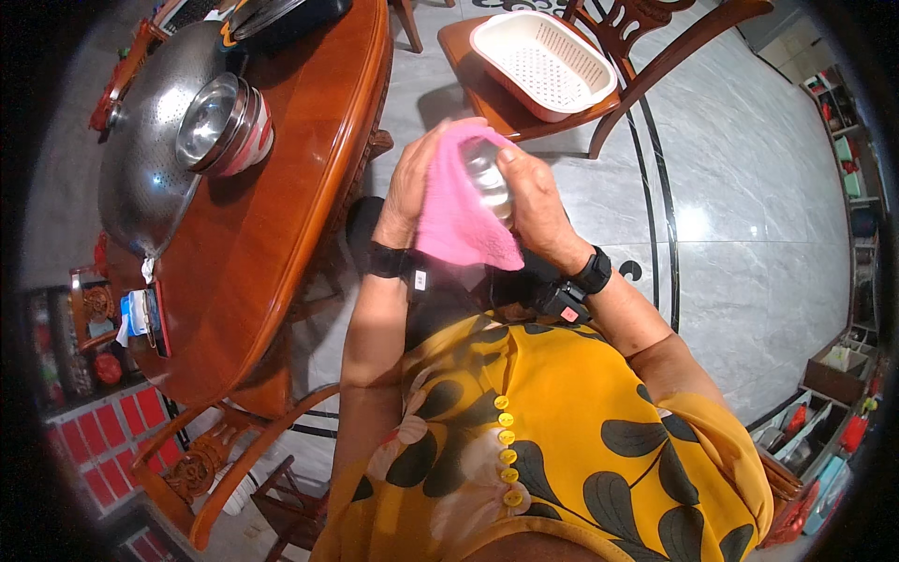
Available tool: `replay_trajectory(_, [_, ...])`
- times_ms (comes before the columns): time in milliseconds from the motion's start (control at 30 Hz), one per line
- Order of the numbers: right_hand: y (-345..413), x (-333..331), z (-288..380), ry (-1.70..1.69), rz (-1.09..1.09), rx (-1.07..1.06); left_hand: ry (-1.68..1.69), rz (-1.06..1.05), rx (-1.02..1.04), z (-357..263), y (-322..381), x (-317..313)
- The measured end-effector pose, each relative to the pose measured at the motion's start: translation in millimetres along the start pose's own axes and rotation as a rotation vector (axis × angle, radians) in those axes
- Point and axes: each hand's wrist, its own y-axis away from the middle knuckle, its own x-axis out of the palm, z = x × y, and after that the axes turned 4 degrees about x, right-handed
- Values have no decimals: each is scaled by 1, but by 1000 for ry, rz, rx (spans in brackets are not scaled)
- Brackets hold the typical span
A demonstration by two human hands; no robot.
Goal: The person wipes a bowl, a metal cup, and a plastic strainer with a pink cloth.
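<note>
Between my hands is a shiny metal vessel [487, 179], probably a small bowl, partly wrapped in a pink cloth [449, 204]. My left hand [406, 186] presses the cloth against the vessel's left side, its fingers mostly hidden behind the fabric. On the other side, my right hand [537, 204] grips the metal, thumb on top near the cloth's upper edge. The cloth hangs down towards my lap and looks slightly blurred. Much of the vessel is covered, so its full shape does not show.
Left is a wooden table [281, 232] bearing a large metal strainer [140, 154], stacked bowls [214, 130] and a dark pan [281, 24]. A white basket [541, 63] rests on a wooden chair [460, 46] ahead. Another chair [232, 485] stands lower left.
</note>
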Motion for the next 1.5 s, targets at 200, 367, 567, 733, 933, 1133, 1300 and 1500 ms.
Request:
replay_trajectory(200, [-11, -11, -3, -564, -185, 141, 88, -582, 41, 4, 27, 72])
replay_trajectory(367, [-18, -24, -35, -658, -337, 199, -767, -459, 588, 17, 45, 75])
replay_trajectory(567, [-13, -32, -37, 492, -185, -315, -1127, -180, 404, -21, 36, 83])
replay_trajectory(733, [-15, -22, -42, 350, -133, -266, -613, -200, 155, -34, 6, 57])
replay_trajectory(933, [-8, -27, -8, 3, 60, -34, -430, -25, 239, -21, 1, 16])
replay_trajectory(1133, [-12, -28, -3, -130, -60, -150, -528, -205, 178, -9, 25, 51])
replay_trajectory(1300, [0, -15, -33, 518, -405, -526, -116, -339, -13, -6, 26, 67])
replay_trajectory(1500, [-5, -44, -9, -110, -19, -38, -402, -120, 216, -19, 20, 13])
